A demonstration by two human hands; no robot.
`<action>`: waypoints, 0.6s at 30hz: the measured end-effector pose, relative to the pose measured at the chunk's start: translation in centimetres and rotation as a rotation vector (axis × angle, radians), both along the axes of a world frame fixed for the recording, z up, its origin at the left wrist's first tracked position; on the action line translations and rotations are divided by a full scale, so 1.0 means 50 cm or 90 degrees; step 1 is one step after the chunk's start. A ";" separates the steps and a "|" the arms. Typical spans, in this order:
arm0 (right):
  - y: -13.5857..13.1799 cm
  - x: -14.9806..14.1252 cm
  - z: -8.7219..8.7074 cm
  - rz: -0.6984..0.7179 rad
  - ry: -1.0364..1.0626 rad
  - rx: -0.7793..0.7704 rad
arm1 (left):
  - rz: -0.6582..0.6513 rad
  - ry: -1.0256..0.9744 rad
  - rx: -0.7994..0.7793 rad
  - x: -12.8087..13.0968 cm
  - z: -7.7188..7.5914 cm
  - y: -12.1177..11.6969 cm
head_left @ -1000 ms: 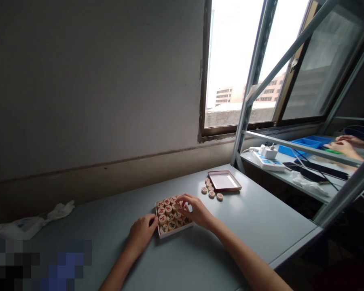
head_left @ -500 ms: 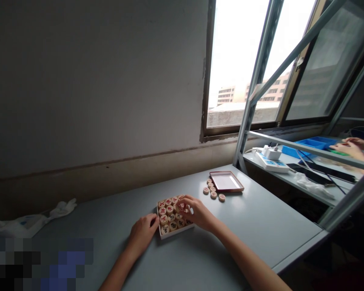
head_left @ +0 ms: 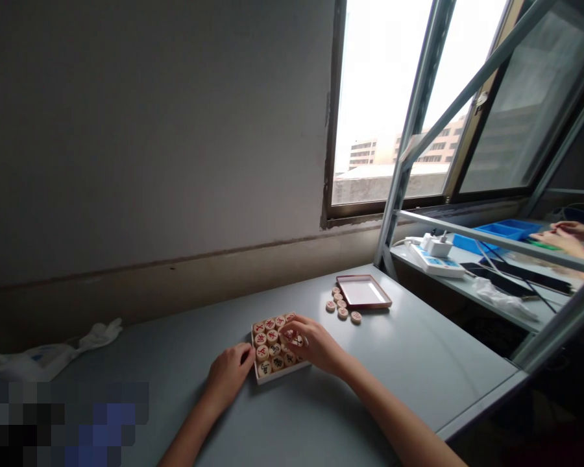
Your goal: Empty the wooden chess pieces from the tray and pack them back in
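Observation:
A shallow white box [head_left: 283, 371] sits on the grey table, filled with rows of round wooden Chinese chess pieces [head_left: 261, 353] marked in red or black. My left hand [head_left: 231, 370] is closed, its curled fingers against the box's left edge. Over the right part of the box, my right hand [head_left: 316, 344] pinches a Chinese chess piece [head_left: 289, 335] between thumb and fingers. The hand hides several pieces at that side. Beyond it, several loose pieces [head_left: 342, 312] lie beside the box lid [head_left: 364, 292], which rests with its inside up.
A metal frame post [head_left: 403, 162] rises at the table's far right corner. Past it, another table holds a power strip [head_left: 435, 259], blue trays [head_left: 499, 235] and another person's hands [head_left: 564, 239]. A white plastic bag [head_left: 53, 353] lies at the left by the wall.
My right hand has shifted slightly left and down over the box, its fingers coming closer together on a piece. The left hand has stayed in place.

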State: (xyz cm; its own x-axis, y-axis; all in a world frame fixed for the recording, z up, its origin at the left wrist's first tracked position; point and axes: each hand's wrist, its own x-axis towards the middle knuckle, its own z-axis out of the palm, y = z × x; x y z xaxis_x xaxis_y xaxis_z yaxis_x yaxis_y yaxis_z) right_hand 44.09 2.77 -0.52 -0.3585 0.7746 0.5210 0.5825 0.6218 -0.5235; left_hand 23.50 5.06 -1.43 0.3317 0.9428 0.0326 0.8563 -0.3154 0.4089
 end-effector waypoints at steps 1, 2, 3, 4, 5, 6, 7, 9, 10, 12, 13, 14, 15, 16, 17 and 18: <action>0.000 0.000 -0.001 -0.012 -0.006 0.003 | 0.001 0.002 -0.001 0.000 0.000 0.000; 0.000 0.001 -0.003 -0.028 -0.012 0.006 | 0.002 0.002 -0.002 0.000 0.001 0.000; 0.000 0.002 -0.005 -0.045 -0.017 0.009 | 0.001 0.000 -0.003 0.000 0.001 0.000; 0.000 0.003 -0.007 -0.058 -0.018 0.008 | 0.000 -0.001 -0.004 0.001 0.001 0.000; -0.001 0.004 -0.008 -0.065 -0.016 0.004 | -0.002 -0.002 -0.004 0.001 0.002 0.000; -0.001 0.004 -0.009 -0.064 -0.010 -0.003 | -0.002 -0.001 -0.004 0.001 0.003 -0.001; -0.002 0.005 -0.010 -0.055 -0.003 -0.013 | -0.002 0.000 -0.003 0.001 0.003 -0.001; -0.003 0.005 -0.008 -0.038 0.009 -0.028 | -0.001 0.003 -0.002 0.002 0.005 -0.002; -0.004 0.005 -0.006 -0.035 0.007 -0.027 | -0.001 0.002 -0.001 0.002 0.005 -0.002; -0.004 0.004 -0.002 -0.041 -0.019 -0.006 | -0.002 0.000 0.000 0.001 0.004 -0.002; -0.003 0.003 0.000 -0.044 -0.036 0.009 | -0.003 -0.002 0.000 0.001 0.004 -0.001; -0.003 0.003 0.000 -0.045 -0.052 0.022 | -0.004 -0.003 -0.001 0.001 0.003 -0.001; -0.002 0.002 0.001 -0.040 -0.065 0.033 | -0.004 -0.003 -0.002 0.001 0.002 0.000; -0.001 0.002 0.000 -0.033 -0.076 0.040 | -0.004 -0.001 -0.004 0.001 0.001 0.000; 0.000 0.002 -0.001 -0.024 -0.084 0.043 | -0.003 0.003 -0.006 0.001 0.001 0.001; 0.000 0.002 -0.002 -0.012 -0.091 0.045 | -0.001 0.008 -0.007 0.001 0.000 0.001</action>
State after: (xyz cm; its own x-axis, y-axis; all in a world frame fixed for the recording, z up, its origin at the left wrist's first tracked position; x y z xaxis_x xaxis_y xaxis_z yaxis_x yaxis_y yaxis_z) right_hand 44.19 2.79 -0.61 -0.4184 0.7448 0.5198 0.6600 0.6425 -0.3893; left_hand 23.57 5.08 -1.41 0.3338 0.9425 0.0182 0.8606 -0.3125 0.4021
